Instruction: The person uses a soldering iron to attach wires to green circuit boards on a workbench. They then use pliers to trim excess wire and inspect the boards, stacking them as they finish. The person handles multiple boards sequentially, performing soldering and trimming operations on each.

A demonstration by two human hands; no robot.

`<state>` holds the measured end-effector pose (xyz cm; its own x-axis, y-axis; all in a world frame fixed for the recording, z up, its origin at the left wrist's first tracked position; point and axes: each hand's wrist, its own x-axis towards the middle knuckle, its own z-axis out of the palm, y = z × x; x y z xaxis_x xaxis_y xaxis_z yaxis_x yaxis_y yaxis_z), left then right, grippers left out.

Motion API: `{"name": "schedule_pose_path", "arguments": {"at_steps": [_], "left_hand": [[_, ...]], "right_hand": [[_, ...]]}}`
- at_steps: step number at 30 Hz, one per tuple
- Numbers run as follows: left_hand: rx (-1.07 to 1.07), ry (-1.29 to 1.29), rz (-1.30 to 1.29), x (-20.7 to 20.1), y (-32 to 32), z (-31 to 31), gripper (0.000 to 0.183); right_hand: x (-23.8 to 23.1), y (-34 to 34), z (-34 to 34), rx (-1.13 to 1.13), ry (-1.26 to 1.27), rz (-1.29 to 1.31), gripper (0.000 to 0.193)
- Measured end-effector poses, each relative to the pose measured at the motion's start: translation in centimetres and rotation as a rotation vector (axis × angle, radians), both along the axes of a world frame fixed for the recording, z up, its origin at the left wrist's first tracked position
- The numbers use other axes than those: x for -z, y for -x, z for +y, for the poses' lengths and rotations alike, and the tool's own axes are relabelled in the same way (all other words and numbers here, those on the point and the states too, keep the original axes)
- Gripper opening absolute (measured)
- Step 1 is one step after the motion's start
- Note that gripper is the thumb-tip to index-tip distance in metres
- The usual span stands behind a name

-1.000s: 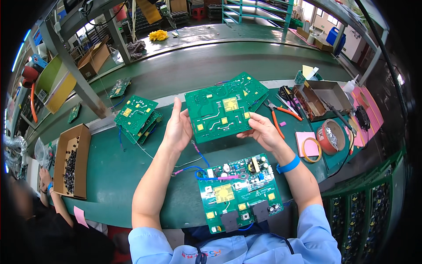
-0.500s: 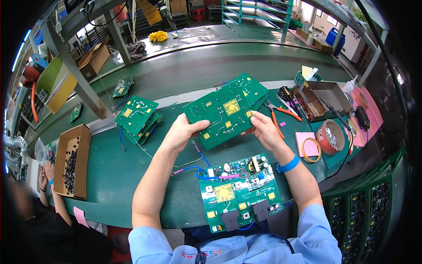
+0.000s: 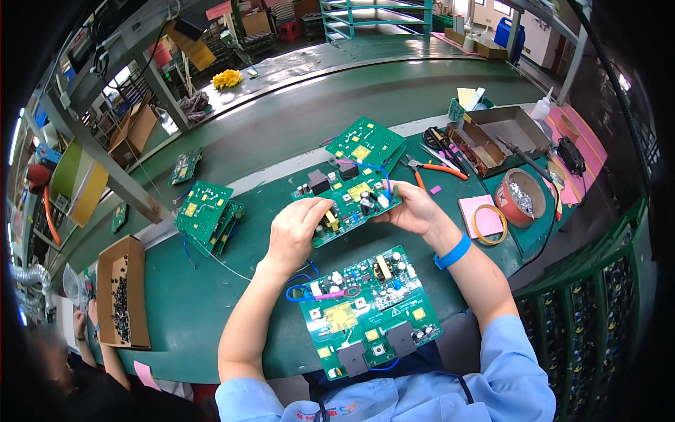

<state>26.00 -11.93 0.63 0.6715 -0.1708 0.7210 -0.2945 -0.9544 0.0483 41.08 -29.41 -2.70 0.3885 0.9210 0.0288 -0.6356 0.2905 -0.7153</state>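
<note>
Both my hands grip a green circuit board (image 3: 349, 204), its component side up, showing black blocks, capacitors and yellow patches. My left hand (image 3: 299, 228) closes over its left end, fingers on top. At the right end, my right hand (image 3: 416, 209) holds the edge near a blue wire; some of its fingers are hidden. Close to my body lies a second circuit board (image 3: 373, 313), also component side up, with a blue wire in a pink sleeve. Just beyond the held board, another circuit board (image 3: 365, 144) rests with its flatter side up.
Stacked circuit boards (image 3: 204, 211) lie at left, near a cardboard box (image 3: 133, 337) of small black parts. At right are orange-handled cutters (image 3: 436, 168), a parts tray (image 3: 506, 130), a soldering iron (image 3: 520, 151), a red tub (image 3: 519, 204) and a tape ring (image 3: 489, 221). Another person's hand (image 3: 81, 323) shows far left.
The board in my hands has turned from its flatter side to its component side. Another board now shows separately behind it. The whole view has shifted slightly.
</note>
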Motion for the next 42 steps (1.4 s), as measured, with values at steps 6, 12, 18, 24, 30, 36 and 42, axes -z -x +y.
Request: {"name": "schedule_pose_path", "arguments": {"at_steps": [6, 12, 18, 24, 30, 36, 42], "left_hand": [[-0.268, 0.186, 0.024, 0.3, 0.0, 0.2, 0.044], [0.111, 1.364, 0.394, 0.3, 0.0, 1.5, 0.032], [0.316, 1.528, 0.628, -0.6, 0.3, 0.7, 0.028], [0.322, 1.501, 0.630, -1.4, 1.1, 0.5, 0.029], [0.358, 1.508, 0.676, -2.2, 1.3, -0.2, 0.034], [0.360, 1.677, 0.706, -1.8, 0.8, 0.6, 0.031], [0.338, 1.611, 0.646, -2.1, 0.4, 0.4, 0.034]], "right_hand": [[-0.8, 0.3, 0.0, 0.127, -0.020, -0.094, 0.034], [-1.0, 0.4, 0.1, 0.098, -0.072, -0.120, 0.036], [-0.5, 0.3, 0.3, 0.086, -0.056, -0.106, 0.033], [-1.9, 1.3, -0.1, 0.109, -0.038, -0.150, 0.032], [-1.2, 0.9, 0.0, 0.132, -0.050, -0.141, 0.030], [-2.4, 1.3, -0.3, 0.088, -0.032, -0.187, 0.034], [-2.1, 1.2, 0.0, 0.483, 0.050, -0.608, 0.029]]}}
